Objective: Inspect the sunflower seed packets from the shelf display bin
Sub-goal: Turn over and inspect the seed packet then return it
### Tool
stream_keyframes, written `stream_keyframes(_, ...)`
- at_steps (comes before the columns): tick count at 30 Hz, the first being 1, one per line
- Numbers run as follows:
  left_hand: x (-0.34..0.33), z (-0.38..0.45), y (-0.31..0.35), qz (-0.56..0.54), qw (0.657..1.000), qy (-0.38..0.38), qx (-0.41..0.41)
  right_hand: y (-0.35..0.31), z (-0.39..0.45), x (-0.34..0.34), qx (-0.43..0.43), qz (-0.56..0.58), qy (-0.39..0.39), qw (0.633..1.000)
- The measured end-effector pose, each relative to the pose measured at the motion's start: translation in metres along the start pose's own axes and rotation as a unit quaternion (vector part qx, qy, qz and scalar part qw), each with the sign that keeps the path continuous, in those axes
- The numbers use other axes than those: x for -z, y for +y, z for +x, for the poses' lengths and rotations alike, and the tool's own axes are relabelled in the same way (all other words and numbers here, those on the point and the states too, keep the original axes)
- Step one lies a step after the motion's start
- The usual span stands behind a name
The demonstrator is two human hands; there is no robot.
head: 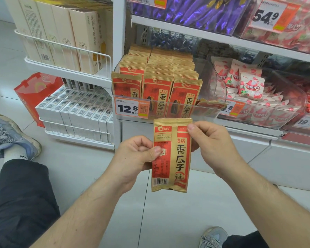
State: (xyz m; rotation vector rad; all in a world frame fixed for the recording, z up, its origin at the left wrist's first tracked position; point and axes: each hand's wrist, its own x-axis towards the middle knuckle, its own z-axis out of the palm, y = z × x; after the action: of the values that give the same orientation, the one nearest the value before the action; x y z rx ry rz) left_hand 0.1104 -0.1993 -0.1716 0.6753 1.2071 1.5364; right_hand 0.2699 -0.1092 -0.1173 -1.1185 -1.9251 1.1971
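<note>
A sunflower seed packet (pixel 171 155), red and tan with a barcode at its lower left, is held upright in front of and just below the clear display bin (pixel 200 109). The left hand (pixel 132 158) grips the packet at its left edge about halfway down, thumb pressed flat on the printed face and the other fingers curled behind. The right hand (pixel 211 145) pinches the packet's upper right corner, thumb tip on the front; its grip is narrow and closed on the packet.

Above the packet, the bin holds rows of matching packets (pixel 159 81) standing upright, front faces outward, packed one behind another in three columns. One more packet lies tipped over at the bin's right end. A price tag (pixel 132 108) reading 12.8 is fixed to the bin's front, up and left of the held packet.

Right of the bin sits another clear bin with white and pink sachets (pixel 247 86). Left of the bin, a white wire rack (pixel 64 45) carries tall cream boxes, with white barcoded boxes (pixel 75 108) on the tier beneath and a red bag (pixel 36 92) beside them.

Below the packet is pale tiled floor (pixel 168 221); a dark trouser leg and a grey-blue shoe (pixel 11 136) show far to its left.
</note>
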Motion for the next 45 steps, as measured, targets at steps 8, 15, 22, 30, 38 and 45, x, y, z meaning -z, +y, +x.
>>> stream_keyframes(8,-0.002,0.000,0.004,-0.058,0.998,0.007,0.005,0.004,0.003,0.001,0.004,0.011,-0.055,0.998)
stream_keyframes(15,0.000,0.003,0.008,-0.087,0.996,0.019,0.001,0.005,0.002,0.001,0.010,0.008,-0.105,0.994)
stream_keyframes(22,0.001,0.004,0.014,-0.105,0.994,0.019,-0.007,0.003,0.001,0.002,0.014,0.000,-0.129,0.992)
stream_keyframes(30,0.004,0.008,0.017,-0.113,0.993,0.037,-0.008,0.005,0.000,0.002,0.017,-0.022,-0.143,0.989)
stream_keyframes(38,0.005,0.012,0.018,-0.146,0.987,0.068,0.003,0.006,-0.001,0.002,0.015,-0.061,-0.169,0.984)
stream_keyframes(45,0.008,0.018,0.019,-0.167,0.982,0.092,0.007,0.007,-0.001,0.002,0.018,-0.088,-0.181,0.979)
